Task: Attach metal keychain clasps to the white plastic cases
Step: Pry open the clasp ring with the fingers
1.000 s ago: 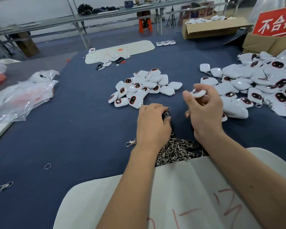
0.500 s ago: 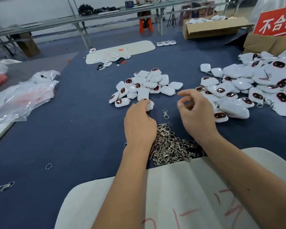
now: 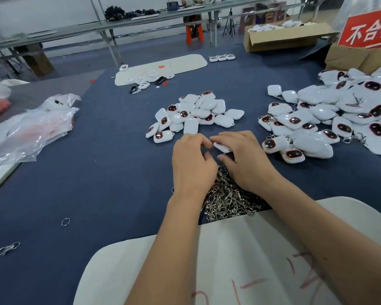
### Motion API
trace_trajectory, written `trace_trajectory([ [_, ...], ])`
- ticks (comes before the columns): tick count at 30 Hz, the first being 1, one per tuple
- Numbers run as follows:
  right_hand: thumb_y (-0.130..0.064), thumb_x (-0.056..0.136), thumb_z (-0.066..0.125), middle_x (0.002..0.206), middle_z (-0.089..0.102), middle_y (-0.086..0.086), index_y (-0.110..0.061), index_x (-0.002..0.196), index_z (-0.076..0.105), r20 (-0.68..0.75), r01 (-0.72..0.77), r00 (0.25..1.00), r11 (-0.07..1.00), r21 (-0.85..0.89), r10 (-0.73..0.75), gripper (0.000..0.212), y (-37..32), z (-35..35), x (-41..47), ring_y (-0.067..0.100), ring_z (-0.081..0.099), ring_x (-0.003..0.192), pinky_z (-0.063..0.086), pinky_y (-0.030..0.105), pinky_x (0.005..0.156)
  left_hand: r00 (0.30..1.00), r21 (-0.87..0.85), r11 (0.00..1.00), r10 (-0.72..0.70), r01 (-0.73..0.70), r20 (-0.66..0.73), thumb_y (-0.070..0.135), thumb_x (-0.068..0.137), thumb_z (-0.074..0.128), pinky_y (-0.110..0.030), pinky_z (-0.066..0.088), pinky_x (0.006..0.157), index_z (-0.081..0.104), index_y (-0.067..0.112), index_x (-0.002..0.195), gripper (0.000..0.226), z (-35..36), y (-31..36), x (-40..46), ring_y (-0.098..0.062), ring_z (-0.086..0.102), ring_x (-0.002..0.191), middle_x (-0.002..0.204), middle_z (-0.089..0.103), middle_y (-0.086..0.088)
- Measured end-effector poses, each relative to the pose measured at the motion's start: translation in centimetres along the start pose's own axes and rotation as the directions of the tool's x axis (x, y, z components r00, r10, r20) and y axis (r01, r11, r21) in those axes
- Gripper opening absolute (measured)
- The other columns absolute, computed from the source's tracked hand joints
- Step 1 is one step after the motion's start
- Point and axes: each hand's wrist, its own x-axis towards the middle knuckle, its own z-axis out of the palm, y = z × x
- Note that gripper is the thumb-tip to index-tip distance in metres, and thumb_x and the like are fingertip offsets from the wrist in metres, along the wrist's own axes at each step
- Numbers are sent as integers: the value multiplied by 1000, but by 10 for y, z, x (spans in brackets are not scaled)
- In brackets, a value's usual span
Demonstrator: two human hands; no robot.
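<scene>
Both hands met above the blue table (image 3: 97,172), just past the heap of metal clasps (image 3: 227,197). A white case (image 3: 221,147) lay between them, its near end under the curled fingers of the right hand (image 3: 244,159), which gripped it from above. The left hand (image 3: 193,164) curled in toward the case's left end; whether its fingertips pinched anything could not be told. A small pile of cases (image 3: 194,115) lay just beyond, and a larger pile (image 3: 330,119) to the right.

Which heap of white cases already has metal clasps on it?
The big heap on the right: chains and rings poke out along its edge. The small middle heap shows none.
</scene>
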Motion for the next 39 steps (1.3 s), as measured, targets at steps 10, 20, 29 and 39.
trace_trajectory([
  [10,-34,100,65,122,43,10,-12,132,57,-204,-279,911,900,335,358,39,0,-4,1,18,46,103,30,15,87,983,187,981,16,-51,182,43,91,73,-35,38,98,69,35,101,13,8,3,-1,-19,37,105,106,49,5],
  [20,-3,84,61,65,56,-1,-19,85,63,-244,-241,891,855,459,383,16,3,-8,0,4,43,54,35,15,51,987,115,993,-22,3,161,16,102,58,-48,46,91,58,19,95,8,8,5,-1,-24,54,100,95,63,3],
  [29,-14,95,72,83,77,-13,-19,100,81,-137,-82,980,922,378,143,11,1,-7,-2,-10,64,73,41,6,68,996,-378,922,-85,84,15,3,94,66,-10,46,65,63,17,88,15,3,8,1,-4,66,74,83,70,5],
  [39,-14,95,71,76,71,-1,-18,87,74,-209,-100,953,882,461,218,9,5,-6,-1,5,52,63,42,24,64,999,-268,963,-27,20,-20,11,88,72,-21,53,73,73,28,83,18,4,6,-2,-5,66,80,79,72,16],
])
